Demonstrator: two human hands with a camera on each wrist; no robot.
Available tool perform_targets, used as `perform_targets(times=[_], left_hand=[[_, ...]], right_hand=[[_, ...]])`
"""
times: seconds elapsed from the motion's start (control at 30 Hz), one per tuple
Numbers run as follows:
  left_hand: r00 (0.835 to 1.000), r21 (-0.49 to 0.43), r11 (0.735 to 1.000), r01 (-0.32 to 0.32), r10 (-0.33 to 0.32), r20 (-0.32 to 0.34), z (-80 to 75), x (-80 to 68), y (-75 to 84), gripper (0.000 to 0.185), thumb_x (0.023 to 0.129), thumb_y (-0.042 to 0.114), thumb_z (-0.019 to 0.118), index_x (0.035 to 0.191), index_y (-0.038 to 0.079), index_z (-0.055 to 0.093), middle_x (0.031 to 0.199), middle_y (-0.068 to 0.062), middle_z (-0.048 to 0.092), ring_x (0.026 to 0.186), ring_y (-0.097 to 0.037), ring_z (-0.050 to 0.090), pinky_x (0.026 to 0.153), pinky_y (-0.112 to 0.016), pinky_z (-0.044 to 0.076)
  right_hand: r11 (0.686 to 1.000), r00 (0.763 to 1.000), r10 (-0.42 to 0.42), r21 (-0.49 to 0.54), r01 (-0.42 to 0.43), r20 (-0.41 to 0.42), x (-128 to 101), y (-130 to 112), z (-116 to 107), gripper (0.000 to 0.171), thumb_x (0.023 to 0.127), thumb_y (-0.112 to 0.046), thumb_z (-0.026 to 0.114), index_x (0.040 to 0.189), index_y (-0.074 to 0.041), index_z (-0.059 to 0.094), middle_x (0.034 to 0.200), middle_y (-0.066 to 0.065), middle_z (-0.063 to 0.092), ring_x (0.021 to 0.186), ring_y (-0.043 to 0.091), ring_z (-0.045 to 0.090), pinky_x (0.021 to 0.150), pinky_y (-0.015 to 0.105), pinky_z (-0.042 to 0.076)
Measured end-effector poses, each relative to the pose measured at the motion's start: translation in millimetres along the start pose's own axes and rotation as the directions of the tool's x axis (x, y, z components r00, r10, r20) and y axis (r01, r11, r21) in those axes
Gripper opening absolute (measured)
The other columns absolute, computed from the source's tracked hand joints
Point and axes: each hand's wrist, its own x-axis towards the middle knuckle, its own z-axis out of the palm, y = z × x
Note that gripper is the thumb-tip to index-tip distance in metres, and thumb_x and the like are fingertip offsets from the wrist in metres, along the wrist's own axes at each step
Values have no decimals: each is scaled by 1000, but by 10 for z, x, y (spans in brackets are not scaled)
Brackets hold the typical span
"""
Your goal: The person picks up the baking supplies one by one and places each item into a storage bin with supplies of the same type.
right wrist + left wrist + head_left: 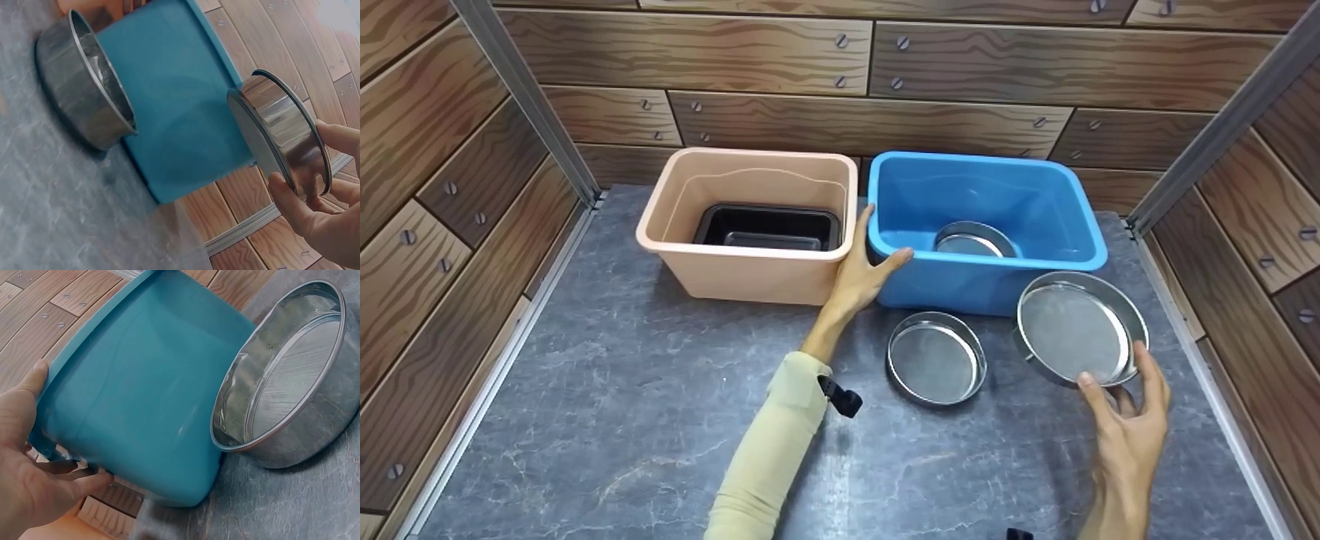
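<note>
The right hand (1125, 420) pinches a round steel mesh sieve (1076, 328) by its lower rim, tilted above the grey marble-look table (607, 397), just in front of the blue rectangular plastic tub (986, 225). The left hand (864, 266) grips that tub's near left corner, thumb over the rim. There are 3 sieves: 1 held, 1 on the table (936, 358), 1 inside the blue tub (973, 238). A peach plastic tub (750, 225) holds 1 black tray (767, 227). Only the right wrist view shows the held sieve's solid side wall (281, 140).

Two tubs (750, 225) side by side at the back — one sieve (936, 358) before the right tub (986, 225)
</note>
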Motion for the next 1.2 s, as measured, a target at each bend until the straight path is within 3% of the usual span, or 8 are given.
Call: perform_targets(times=[0.43,0.7,1.2], left_hand=[[1000,-3,1000,29,-29,-1,-15,-12,17,97,78,55,75,154,40,16,159,1,26,140,-22,35,114,-41,28],[999,-29,999,42,-42,0,6,-8,25,97,77,56,75,154,42,17,159,1,27,139,-20,35,114,-39,29],[999,-43,998,36,-37,-5,4,-7,11,96,78,52,76,154,42,17,160,2,25,141,-19,32,115,-39,26]], right_hand=[[999,999,10,43,-12,50,48,-220,152,75,76,18,70,142,-13,51,144,5,34,130,40,40,86,20,53],[992,993,-34,123,20,112,133,-299,296,75,76,21,69,142,-9,50,146,6,31,128,37,41,88,22,53],[997,985,-51,66,41,165,396,-313,562,76,77,13,73,143,-13,49,145,4,33,131,40,39,89,21,52]])
